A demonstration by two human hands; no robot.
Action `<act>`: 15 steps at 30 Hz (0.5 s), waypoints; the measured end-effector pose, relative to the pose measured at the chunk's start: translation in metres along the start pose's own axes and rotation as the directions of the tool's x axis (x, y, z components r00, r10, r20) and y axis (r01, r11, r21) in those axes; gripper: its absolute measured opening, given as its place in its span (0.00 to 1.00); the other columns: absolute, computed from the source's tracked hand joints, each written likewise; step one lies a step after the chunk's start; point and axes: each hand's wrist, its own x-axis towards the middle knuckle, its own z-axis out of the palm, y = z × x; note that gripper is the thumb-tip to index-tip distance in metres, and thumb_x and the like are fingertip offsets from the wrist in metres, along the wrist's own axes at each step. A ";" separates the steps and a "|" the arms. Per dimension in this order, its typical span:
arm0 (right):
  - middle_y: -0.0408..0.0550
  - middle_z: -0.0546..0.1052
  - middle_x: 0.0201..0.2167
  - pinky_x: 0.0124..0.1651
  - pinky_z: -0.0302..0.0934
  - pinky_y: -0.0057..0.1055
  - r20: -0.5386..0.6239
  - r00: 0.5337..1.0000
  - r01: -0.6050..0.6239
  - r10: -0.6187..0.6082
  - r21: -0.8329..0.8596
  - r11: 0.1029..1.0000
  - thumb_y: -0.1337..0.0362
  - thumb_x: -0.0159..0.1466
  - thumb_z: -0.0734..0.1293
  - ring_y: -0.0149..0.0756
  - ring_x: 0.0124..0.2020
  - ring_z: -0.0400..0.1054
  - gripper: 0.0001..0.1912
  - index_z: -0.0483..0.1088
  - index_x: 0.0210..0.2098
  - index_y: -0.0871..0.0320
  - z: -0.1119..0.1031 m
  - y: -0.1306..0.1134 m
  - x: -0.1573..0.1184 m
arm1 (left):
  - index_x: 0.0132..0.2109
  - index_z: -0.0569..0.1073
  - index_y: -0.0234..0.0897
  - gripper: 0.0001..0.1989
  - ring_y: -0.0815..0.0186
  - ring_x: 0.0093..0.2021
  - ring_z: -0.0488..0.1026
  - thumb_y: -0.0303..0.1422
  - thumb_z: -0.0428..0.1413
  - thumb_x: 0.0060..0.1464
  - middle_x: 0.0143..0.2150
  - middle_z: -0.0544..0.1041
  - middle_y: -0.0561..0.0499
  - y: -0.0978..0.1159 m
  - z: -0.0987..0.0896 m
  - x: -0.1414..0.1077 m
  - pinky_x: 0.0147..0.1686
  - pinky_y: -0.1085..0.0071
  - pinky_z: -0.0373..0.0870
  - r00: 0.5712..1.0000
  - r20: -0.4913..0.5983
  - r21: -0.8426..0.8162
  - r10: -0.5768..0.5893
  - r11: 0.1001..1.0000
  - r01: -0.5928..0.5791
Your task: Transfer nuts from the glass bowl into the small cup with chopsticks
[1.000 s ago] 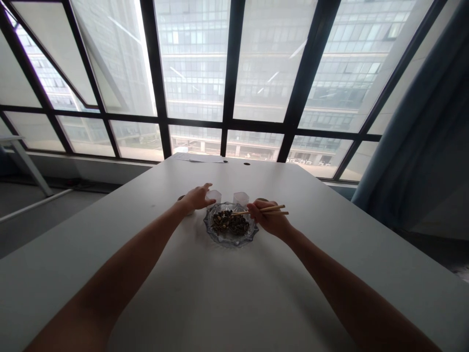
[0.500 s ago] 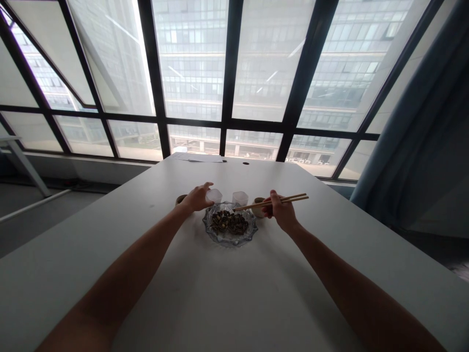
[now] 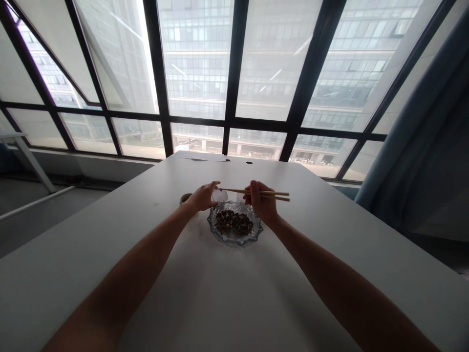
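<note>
A clear plastic cup (image 3: 221,195) stands behind the glass bowl, with the thumb and fingers of my left hand (image 3: 201,197) around its left side. My right hand (image 3: 261,203) is closed around a pair of wooden chopsticks (image 3: 280,196). Their tips reach left over the cup's rim, with a small dark thing there, perhaps a seed. Nearer to me, the scalloped glass bowl (image 3: 235,241) holds two heaps of dark seeds (image 3: 234,221). A second clear cup (image 3: 240,197) is partly hidden by my right hand.
A brownish round container (image 3: 185,198) sits behind my left wrist. All this stands on a white table (image 3: 227,288). Papers (image 3: 201,156) lie at its far edge, near two dark holes. Beyond are tall windows (image 3: 198,63); a blue curtain (image 3: 410,127) hangs at the right.
My right hand has moved left and slightly up, taking the chopstick tips from over the seeds to the left cup. It now covers the right-hand brown container. My left hand stays at the cup.
</note>
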 end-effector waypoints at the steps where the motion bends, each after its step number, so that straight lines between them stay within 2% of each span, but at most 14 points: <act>1: 0.45 0.76 0.18 0.19 0.62 0.25 0.082 0.997 -0.005 0.008 -0.030 1.000 0.34 0.62 0.64 0.31 0.17 0.70 0.30 0.72 0.27 0.57 0.003 0.004 0.003 | 0.65 0.60 0.37 0.40 0.51 0.56 0.76 0.30 0.66 0.46 0.56 0.77 0.39 0.000 0.000 0.000 0.55 0.56 0.72 1.000 -0.002 -0.004 0.004 1.000 -0.004; 3: 0.45 0.76 0.19 0.20 0.62 0.25 0.154 0.988 -0.014 0.024 -0.070 0.997 0.35 0.61 0.66 0.31 0.18 0.70 0.30 0.71 0.26 0.57 0.004 0.009 0.007 | 0.66 0.60 0.37 0.40 0.50 0.56 0.76 0.30 0.66 0.47 0.57 0.77 0.39 -0.001 0.000 0.000 0.55 0.56 0.72 1.000 -0.002 -0.011 0.009 1.000 -0.009; 7: 0.45 0.76 0.20 0.21 0.62 0.25 0.055 0.998 -0.022 0.024 -0.034 0.999 0.36 0.64 0.63 0.30 0.19 0.70 0.29 0.73 0.29 0.57 -0.010 0.011 0.008 | 0.66 0.60 0.34 0.40 0.50 0.56 0.76 0.30 0.65 0.47 0.57 0.77 0.37 0.000 0.001 0.001 0.55 0.57 0.72 1.000 0.009 -0.004 -0.008 1.000 0.008; 10: 0.45 0.76 0.20 0.20 0.62 0.25 0.062 0.997 -0.044 0.045 -0.013 0.999 0.36 0.63 0.64 0.30 0.19 0.70 0.29 0.72 0.30 0.57 -0.016 0.011 0.005 | 0.66 0.60 0.35 0.40 0.50 0.56 0.76 0.30 0.65 0.47 0.57 0.77 0.38 0.002 0.001 0.002 0.56 0.57 0.71 1.000 0.008 0.004 -0.018 1.000 0.018; 12: 0.45 0.77 0.21 0.22 0.63 0.26 0.075 0.996 -0.045 0.046 -0.018 0.999 0.36 0.63 0.63 0.31 0.19 0.70 0.29 0.72 0.30 0.57 -0.014 0.013 0.004 | 0.66 0.60 0.36 0.40 0.50 0.56 0.76 0.30 0.65 0.47 0.57 0.77 0.39 0.003 0.001 0.002 0.56 0.57 0.71 1.000 0.007 0.000 -0.016 1.000 0.016; 15: 0.44 0.75 0.19 0.22 0.62 0.26 0.158 0.987 -0.007 0.024 -0.104 0.995 0.36 0.63 0.63 0.31 0.19 0.69 0.29 0.72 0.27 0.56 -0.006 0.013 0.002 | 0.65 0.61 0.35 0.39 0.50 0.56 0.76 0.30 0.65 0.48 0.57 0.77 0.38 0.005 -0.001 0.001 0.55 0.58 0.72 1.000 0.009 -0.013 -0.009 1.000 0.009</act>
